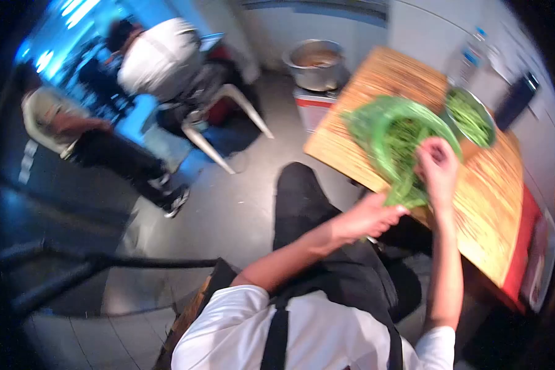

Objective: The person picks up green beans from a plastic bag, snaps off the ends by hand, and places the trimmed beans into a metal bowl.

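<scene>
A green plastic bag (361, 120) lies open on the wooden table, with thin green beans (407, 139) heaped inside. My left hand (371, 217) is closed at the bag's near edge, where the green plastic bunches up by the fingers. A small pale tip shows below that hand, too little to name. Over the right side of the bag, my right hand (439, 169) has its fingers curled together close to the beans; what they pinch is hidden. A metal bowl (491, 143) beside the bag holds more green pieces (468, 117).
On the wooden table (475, 216), a clear bottle (472, 58) and a dark bottle (517, 102) stand by the wall. A metal pot (314, 65) sits on a small stove beyond the table. Two people sit at left, one on a white plastic chair (228, 98).
</scene>
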`<state>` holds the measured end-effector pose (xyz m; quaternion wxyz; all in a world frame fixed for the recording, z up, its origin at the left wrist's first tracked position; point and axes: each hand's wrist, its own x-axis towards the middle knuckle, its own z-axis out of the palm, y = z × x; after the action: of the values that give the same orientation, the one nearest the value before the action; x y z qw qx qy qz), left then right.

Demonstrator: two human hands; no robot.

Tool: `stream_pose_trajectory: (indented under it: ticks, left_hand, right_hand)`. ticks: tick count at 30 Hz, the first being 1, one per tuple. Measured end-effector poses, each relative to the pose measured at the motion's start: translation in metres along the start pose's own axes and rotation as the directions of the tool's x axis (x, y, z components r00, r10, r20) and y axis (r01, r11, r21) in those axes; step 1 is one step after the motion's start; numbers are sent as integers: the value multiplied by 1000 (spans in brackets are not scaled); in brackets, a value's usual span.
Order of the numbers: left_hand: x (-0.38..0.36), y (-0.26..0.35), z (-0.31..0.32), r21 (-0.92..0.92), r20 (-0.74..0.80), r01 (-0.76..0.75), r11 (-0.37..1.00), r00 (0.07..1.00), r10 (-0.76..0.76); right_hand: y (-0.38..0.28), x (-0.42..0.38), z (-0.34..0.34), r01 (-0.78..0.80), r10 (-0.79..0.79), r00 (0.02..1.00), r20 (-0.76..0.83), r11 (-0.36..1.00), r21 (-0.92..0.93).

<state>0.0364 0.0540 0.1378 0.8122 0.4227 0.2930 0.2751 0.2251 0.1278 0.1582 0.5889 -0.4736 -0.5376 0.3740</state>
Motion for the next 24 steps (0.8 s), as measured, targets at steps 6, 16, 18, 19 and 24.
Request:
stream_pose_trajectory:
  ticks: [6, 16, 18, 19, 24]
  left_hand:
    - [3, -3, 4, 11, -121, -25, 1000, 992, 26]
    - [12, -7, 7, -210, -204, -232, 950, 960, 190]
    - [9, -14, 5, -226, -325, -238, 945, 933, 157]
    - [10, -23, 4, -234, -323, -230, 945, 935, 147]
    - [-5, -35, 10, -315, -282, -228, 921, 949, 138]
  right_hand:
    - [-17, -7, -2, 255, -253, 943, -217, 967, -22]
    - [-51, -85, -7, 11, 1, 988, -154, 997, 75]
    - [-33, -102, 13, -40, 39, 999, -14, 996, -77]
    - [-25, -107, 16, 51, -42, 998, 41, 959, -278]
    - [-37, -112, 3, 274, -276, 958, 80, 790, -548]
